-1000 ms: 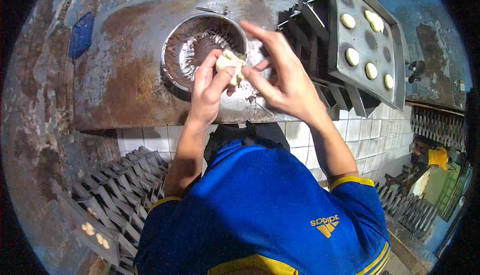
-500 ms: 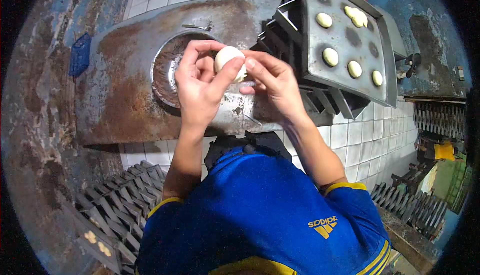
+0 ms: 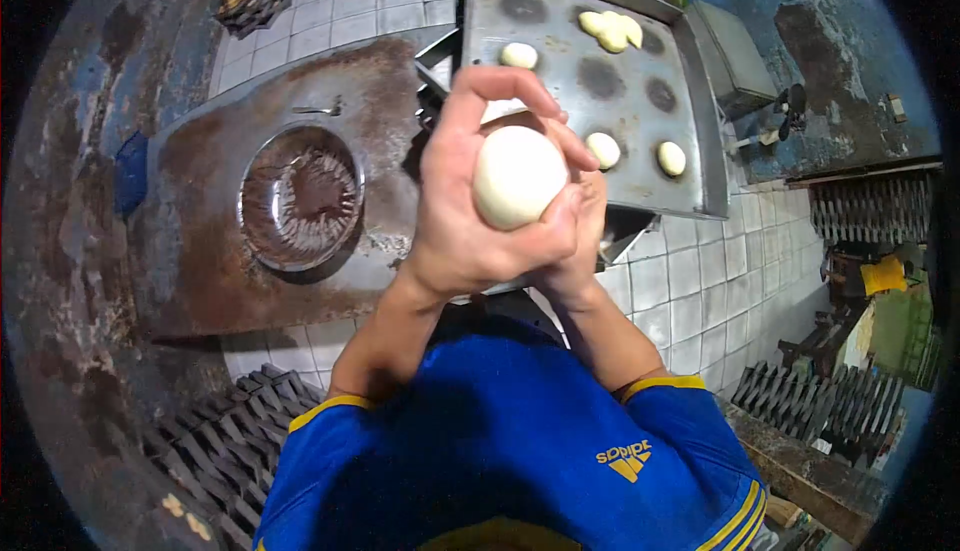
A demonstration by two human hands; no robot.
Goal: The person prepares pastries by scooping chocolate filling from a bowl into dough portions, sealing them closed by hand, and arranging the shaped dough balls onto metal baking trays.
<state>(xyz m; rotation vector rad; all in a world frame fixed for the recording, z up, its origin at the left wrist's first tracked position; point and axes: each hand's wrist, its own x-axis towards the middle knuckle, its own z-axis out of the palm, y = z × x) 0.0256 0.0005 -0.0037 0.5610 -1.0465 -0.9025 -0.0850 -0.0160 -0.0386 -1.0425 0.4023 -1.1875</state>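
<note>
A smooth, pale dough ball (image 3: 518, 179) sits in my left hand (image 3: 455, 216), whose fingers curl over the top while the thumb closes beneath. Behind it, my right hand (image 3: 590, 226) is cupped against the far side of the ball and my left hand; most of its fingers are hidden. Both hands are raised in front of the near left part of a metal baking tray (image 3: 560, 101). On the tray lie dough balls (image 3: 671, 159) and a cluster of joined dough pieces (image 3: 611, 31). A steel bowl (image 3: 247, 213) with dark brown paste inside stands to the left.
A worn metal table (image 3: 190, 281) carries the bowl and a spoon (image 3: 318, 111). Racks with slatted metal sides (image 3: 225, 441) stand at lower left and right. A blue basket (image 3: 131, 174) is at the far left, and white tiles (image 3: 690, 291) cover the floor.
My hands have moved right and up from beside the bowl to over the tray's edge. The dough ball, pinched between both hands before, is now cupped. The view has shifted right.
</note>
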